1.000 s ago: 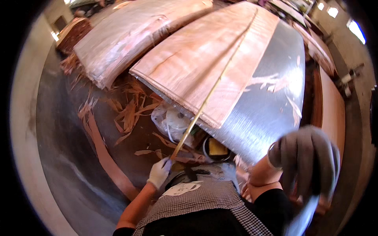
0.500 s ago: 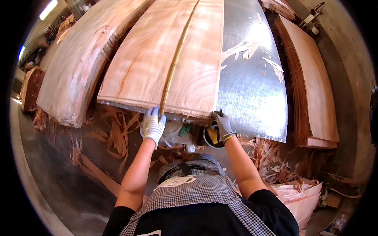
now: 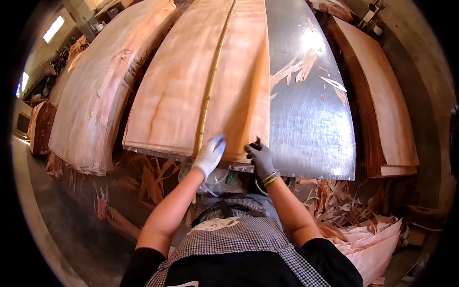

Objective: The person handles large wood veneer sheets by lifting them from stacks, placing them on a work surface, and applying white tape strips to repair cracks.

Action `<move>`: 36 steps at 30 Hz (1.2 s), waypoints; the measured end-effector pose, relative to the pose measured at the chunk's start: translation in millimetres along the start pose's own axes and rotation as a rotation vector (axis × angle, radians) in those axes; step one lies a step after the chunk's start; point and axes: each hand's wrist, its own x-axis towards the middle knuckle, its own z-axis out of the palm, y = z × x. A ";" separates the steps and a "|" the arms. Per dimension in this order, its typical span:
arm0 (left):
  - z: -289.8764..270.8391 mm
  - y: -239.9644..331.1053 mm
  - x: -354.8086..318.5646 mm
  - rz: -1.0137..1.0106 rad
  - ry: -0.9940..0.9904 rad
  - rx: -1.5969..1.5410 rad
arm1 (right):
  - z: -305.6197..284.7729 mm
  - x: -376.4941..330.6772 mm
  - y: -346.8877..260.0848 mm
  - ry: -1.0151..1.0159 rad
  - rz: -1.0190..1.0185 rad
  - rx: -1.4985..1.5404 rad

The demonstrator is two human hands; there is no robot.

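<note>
Head view: the left hand [image 3: 209, 155], in a pale work glove, lies flat on the near end of a narrow veneer sheet [image 3: 236, 86], fingers together and pressing down just right of a thin yellowish stick [image 3: 210, 86] that runs lengthwise between this sheet and a wider veneer sheet [image 3: 172, 91] on its left; the right hand [image 3: 260, 160], in a grey glove with a bangle at the wrist, pinches the near right corner of the narrow sheet, fingers curled over its edge; whether the thumb is under the sheet I cannot tell.

Both sheets rest on a long metal table [image 3: 311, 119], the narrow one with its near end at the table's front edge, directly before the person.

To do this well, I judge the flat palm should hold the sheet steady while the pinching fingers lift or shift the corner gently along the grain; veneer this thin likely splits if bent across it.

The veneer is pinkish-tan, smooth, with faint streaked grain and ragged ends; the table is dull grey, brushed, scattered with splinters [image 3: 299, 69]; stacks of veneer [image 3: 95, 91] stand either side; curled scraps [image 3: 143, 177] litter the floor [image 3: 71, 225]; the apron [image 3: 239, 234] is checked cloth.
</note>
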 end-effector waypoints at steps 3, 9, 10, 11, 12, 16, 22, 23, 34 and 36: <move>5.1 46.6 71.0 -0.244 -0.106 -0.092 | 43.7 -2.3 -16.7 -0.084 -0.053 -0.063; -94.0 -46.1 133.2 -0.306 -0.271 -0.014 | 70.5 -27.2 35.9 -0.158 -0.036 0.122; -124.6 -52.0 123.8 -0.429 -0.266 -0.135 | 76.5 -37.4 48.1 -0.256 0.094 -0.025; -169.5 -99.3 124.5 -0.543 -0.242 -0.226 | 95.9 -52.3 57.2 -0.394 0.226 -0.171; -196.3 -113.2 126.8 -0.542 -0.245 -0.267 | 105.9 -51.0 79.7 -0.518 0.297 -0.228; -286.6 -143.0 128.3 -0.662 -0.173 -0.255 | 194.9 -39.3 152.4 -0.620 -0.088 -0.424; -345.0 -218.9 111.3 -0.782 -0.059 -0.213 | 250.1 -46.1 122.5 -0.102 -0.073 -0.069; -342.8 -227.4 107.6 -0.775 -0.076 -0.252 | 251.0 -41.7 117.6 -0.029 -0.130 -0.063; -354.5 -214.0 21.8 -0.573 0.382 -0.024 | 311.9 -67.7 -45.1 -0.152 0.051 0.141; -361.6 -276.8 -19.9 -0.721 0.093 -0.896 | 351.2 -89.8 -88.8 -0.212 0.011 0.180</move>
